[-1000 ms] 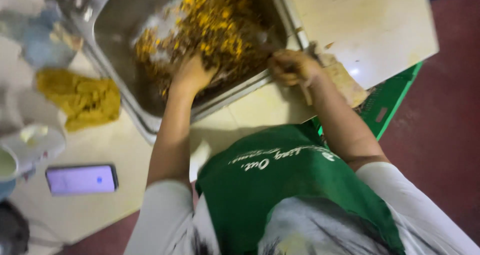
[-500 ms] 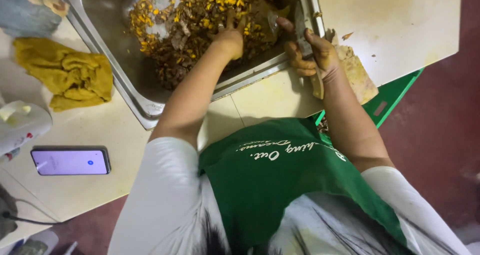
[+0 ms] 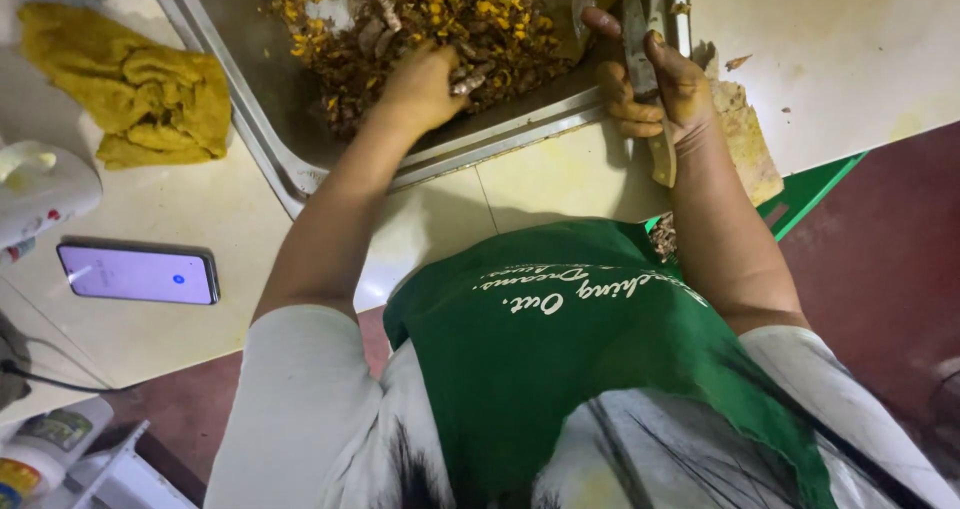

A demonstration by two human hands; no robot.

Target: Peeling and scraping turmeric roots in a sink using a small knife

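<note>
Since half a second ago our view has slid down and right; the phone (image 3: 138, 273) now lies further left of us, and our left hand (image 3: 425, 87) has drawn back toward the near rim of the metal tray (image 3: 262, 134).

Left fingers curl down into the heap of brown and yellow root pieces (image 3: 440, 19), closed loosely round a few of them at the pile's near edge.

Right fingers wrap tight about the pale handle of a knife (image 3: 640, 54), forefinger stretched along the blade, which points up over the tray's right rim. The right hand (image 3: 655, 94) is stained yellow.

Beside that wrist lies a stained board (image 3: 748, 139) on the cream counter (image 3: 560, 174). A crumpled yellow cloth (image 3: 140, 94) sits left of the tray, a white bottle (image 3: 40, 189) below it. Our green apron (image 3: 600, 339) fills the foreground.
</note>
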